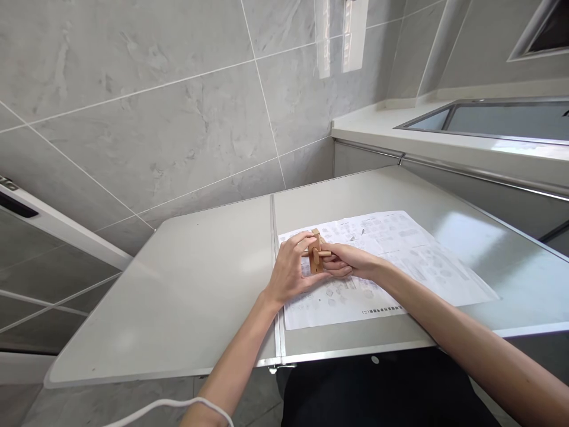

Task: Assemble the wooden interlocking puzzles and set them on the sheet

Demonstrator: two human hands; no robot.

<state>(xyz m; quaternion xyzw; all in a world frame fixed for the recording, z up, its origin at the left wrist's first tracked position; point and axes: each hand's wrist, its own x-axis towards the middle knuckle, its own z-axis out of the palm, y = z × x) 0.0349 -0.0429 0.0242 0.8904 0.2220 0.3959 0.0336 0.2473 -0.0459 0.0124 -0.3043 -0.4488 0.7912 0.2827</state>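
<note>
Between my two hands is a small wooden block puzzle (315, 261), with a short bar and rounded pegs sticking out of it. My left hand (291, 265) grips it from the left, thumb below and fingers over the top. From the right, my right hand (344, 260) pinches a peg at the puzzle's side; some fingertips are hidden behind the wood. Under both hands a large printed sheet (427, 267) with small drawings lies flat on the folding table (200, 284).
A hinge seam crosses the table left of the sheet. Behind stands a grey tiled wall (178, 118). At the right is a white counter (377, 124) with a sink (502, 121). A white cable (169, 403) passes over my left forearm.
</note>
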